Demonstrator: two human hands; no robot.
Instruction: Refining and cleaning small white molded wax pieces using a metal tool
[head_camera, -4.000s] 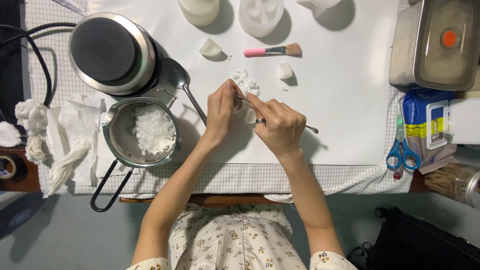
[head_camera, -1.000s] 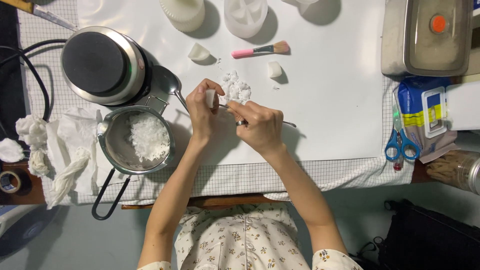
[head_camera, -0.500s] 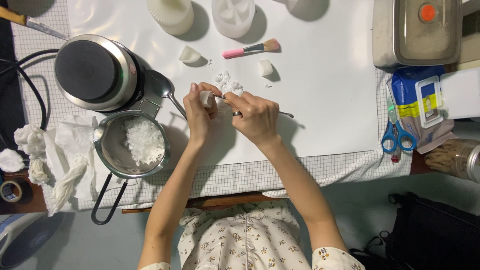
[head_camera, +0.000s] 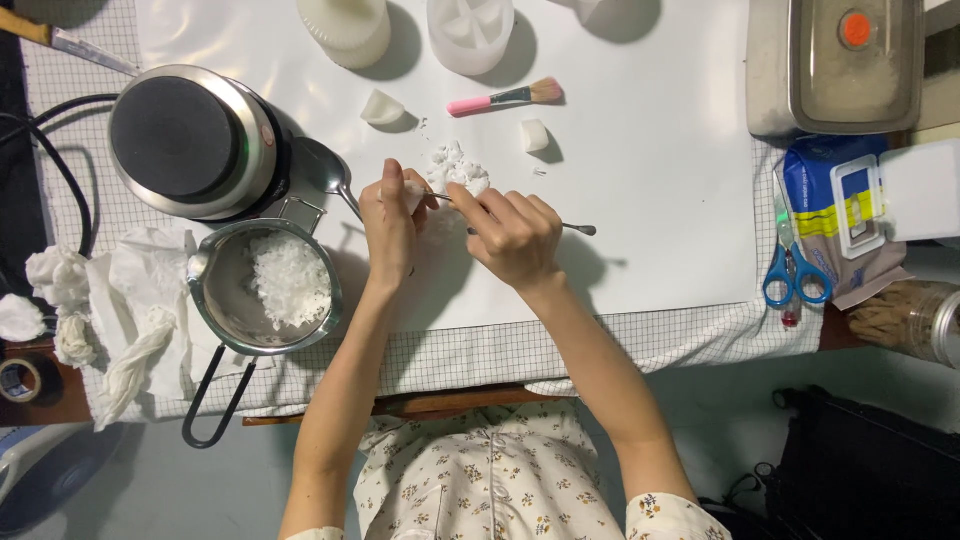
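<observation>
My left hand (head_camera: 392, 222) pinches a small white wax piece (head_camera: 414, 190) over the white sheet (head_camera: 650, 200). My right hand (head_camera: 512, 236) grips a thin metal tool (head_camera: 580, 229); its tip reaches the piece held in the left. Just beyond the fingers lies a little heap of white wax crumbs (head_camera: 457, 168). A small metal pot (head_camera: 262, 290) with white flakes inside stands left of my left hand, and a metal spoon (head_camera: 328, 172) lies above it.
A round electric hotplate (head_camera: 190, 140) sits at the far left with black cables. A pink-handled brush (head_camera: 505, 97), two white wax chunks (head_camera: 382, 107), white moulds (head_camera: 470, 32), a metal tray (head_camera: 850, 65), blue scissors (head_camera: 795, 275), a wipes pack (head_camera: 835, 215) and crumpled tissues (head_camera: 120, 320) surround the sheet.
The view has shifted slightly, so everything sits a bit lower in the picture. Both hands stay together on the small wax piece, the tool still working at it.
</observation>
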